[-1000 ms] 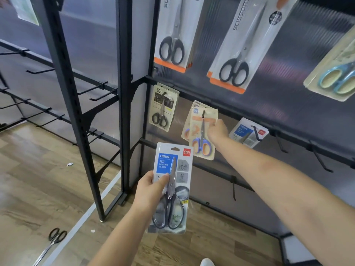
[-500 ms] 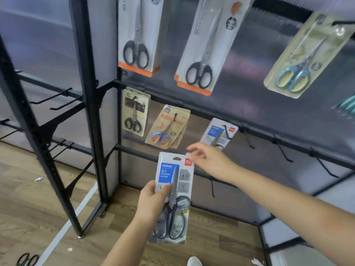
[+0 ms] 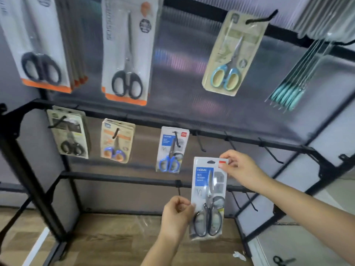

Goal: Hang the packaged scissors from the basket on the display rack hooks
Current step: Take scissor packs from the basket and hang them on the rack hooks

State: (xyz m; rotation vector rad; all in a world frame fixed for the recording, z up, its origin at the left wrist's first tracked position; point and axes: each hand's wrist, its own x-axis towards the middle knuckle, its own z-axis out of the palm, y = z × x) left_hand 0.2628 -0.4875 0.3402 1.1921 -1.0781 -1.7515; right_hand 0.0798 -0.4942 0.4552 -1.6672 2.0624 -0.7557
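Below middle rail | right hand [image 3: 242, 170] now pinches pack [image 3: 209, 196] top corner, left hand [image 3: 177, 215] grips its side — pack raised, two-handed | bare hook [image 3: 199, 142] just above — ready to hang

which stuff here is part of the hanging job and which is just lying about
In the job:
held scissors pack
left hand
right hand
empty hook

Lying about:
loose scissors on floor
paper scrap
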